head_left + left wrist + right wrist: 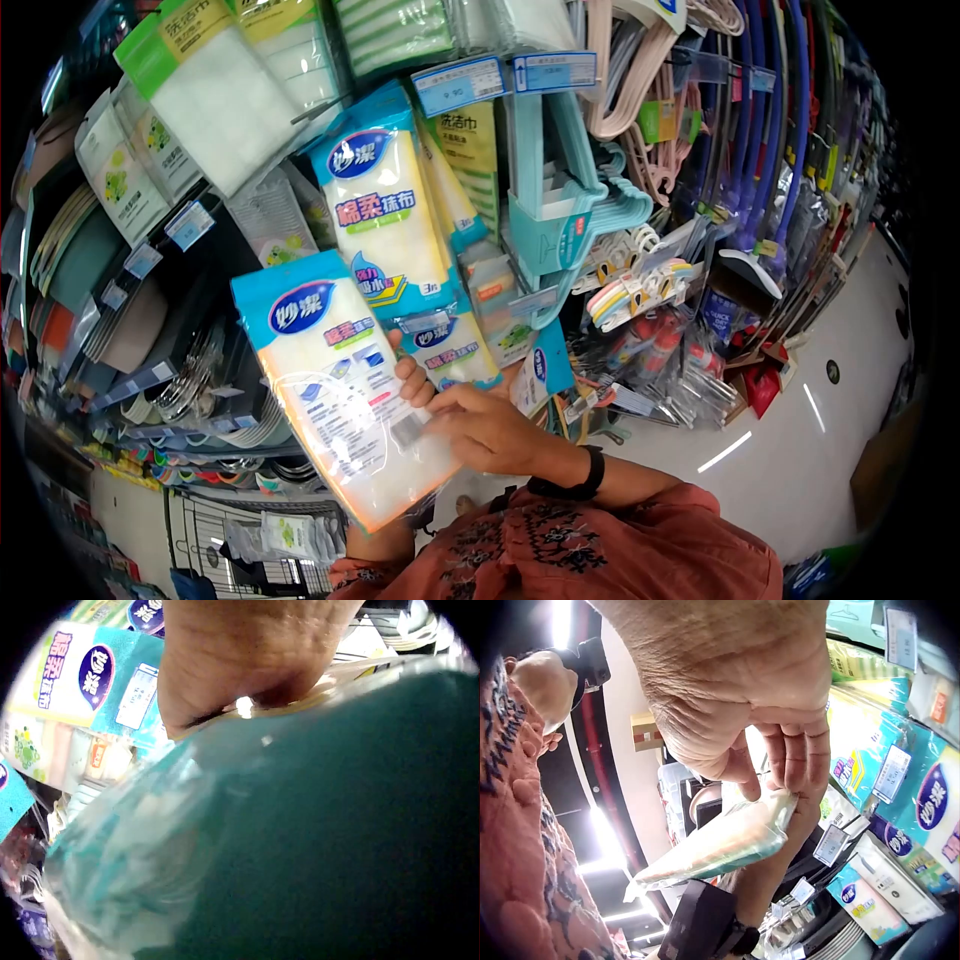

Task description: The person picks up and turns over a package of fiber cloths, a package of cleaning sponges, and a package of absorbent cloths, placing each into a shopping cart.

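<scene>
A clear-wrapped pack of cleaning cloths point(350, 410) with a blue header is held up at a tilt, its printed side facing the head camera. My left hand point(412, 383) grips it from behind, fingers curled over its right edge; most of that hand is hidden by the pack. In the left wrist view the left hand point(240, 664) holds the pack's edge above its dark teal face point(337, 825). My right hand point(490, 432) is at the same edge, just below the left fingers. In the right wrist view its thumb and fingers point(795, 757) pinch the wrapper edge.
Similar cloth packs point(385, 200) hang on the rack right behind the held one. Light-blue hangers point(560, 200) and purple-handled tools point(770, 130) hang to the right. Plates and bowls point(130, 335) fill shelves at left. A wire cart point(205, 530) stands lower left.
</scene>
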The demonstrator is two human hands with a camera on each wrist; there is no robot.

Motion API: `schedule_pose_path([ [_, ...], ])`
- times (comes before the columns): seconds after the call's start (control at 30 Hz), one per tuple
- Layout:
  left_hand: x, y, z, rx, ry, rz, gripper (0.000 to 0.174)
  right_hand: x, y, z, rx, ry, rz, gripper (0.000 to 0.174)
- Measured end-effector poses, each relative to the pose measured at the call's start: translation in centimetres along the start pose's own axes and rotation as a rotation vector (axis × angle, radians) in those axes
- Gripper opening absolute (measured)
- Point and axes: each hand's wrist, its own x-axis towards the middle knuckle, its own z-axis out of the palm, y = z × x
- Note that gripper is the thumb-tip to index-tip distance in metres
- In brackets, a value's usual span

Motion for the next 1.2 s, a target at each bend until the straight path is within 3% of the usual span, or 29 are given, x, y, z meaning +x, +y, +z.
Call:
schedule_pose_path([
  [0.03, -0.2, -0.2, 0.1, 0.026, 0.024, 0.018, 0.068, 0.0, 0.2, 0.0, 0.005, -0.001, 0.0, 0.034],
  [0.07, -0.6, -0.4, 0.2, 0.09, 0.184, 0.054, 0.064, 0.0, 0.3, -0.1, 0.039, -0.004, 0.038, 0.033],
  [0.17, -0.9, 0.5, -2.3, 0.324, 0.257, 0.081, 0.049, 0.2, 0.6, -0.9, 0.141, 0.002, 0.157, 0.033],
  [0.2, -0.4, 0.5, 0.2, 0.632, 0.638, 0.123, 0.037, 0.4, 0.6, -1.4, 0.178, 0.014, 0.199, 0.034],
  [0.23, 1.5, -0.2, 3.8, 0.8, 0.743, 0.182, 0.034, 0.7, 0.6, -1.9, 0.216, 0.029, 0.242, 0.036],
  [0.3, 2.5, 0.4, 3.9, 0.934, 0.786, 0.248, 0.036, 1.6, -0.1, -2.9, 0.478, 0.054, 0.331, 0.046],
  [0.37, 2.8, 2.1, 2.7, 1.079, 0.74, 0.255, 0.035, 2.5, 0.0, -3.4, 0.638, 0.094, 0.398, 0.045],
  [0.5, 5.1, 4.5, 2.8, 1.321, 0.746, 0.294, 0.035, 4.5, 2.2, -2.8, 0.653, 0.22, 0.393, 0.048],
  [0.57, 6.6, 5.4, 1.5, 1.319, 0.723, 0.328, 0.036, 5.8, 4.2, -3.0, 0.626, 0.252, 0.468, 0.05],
  [0.73, 9.4, 6.9, 0.5, 1.302, 0.645, 0.32, 0.035, 9.1, 7.3, -3.5, 0.566, 0.404, 0.435, 0.039],
  [0.87, 9.3, 6.8, 0.6, 1.299, 0.637, 0.296, 0.034, 9.7, 5.8, -4.2, 0.599, 0.422, 0.469, 0.041],
  [1.07, 6.7, 6.5, 1.3, 1.298, 0.613, 0.262, 0.034, 7.7, 6.9, -4.1, 0.432, 0.286, 0.549, 0.044],
  [1.2, 7.0, 6.9, 4.2, 1.28, 0.535, 0.342, 0.035, 7.9, 6.4, -3.4, 0.504, 0.297, 0.441, 0.047],
])
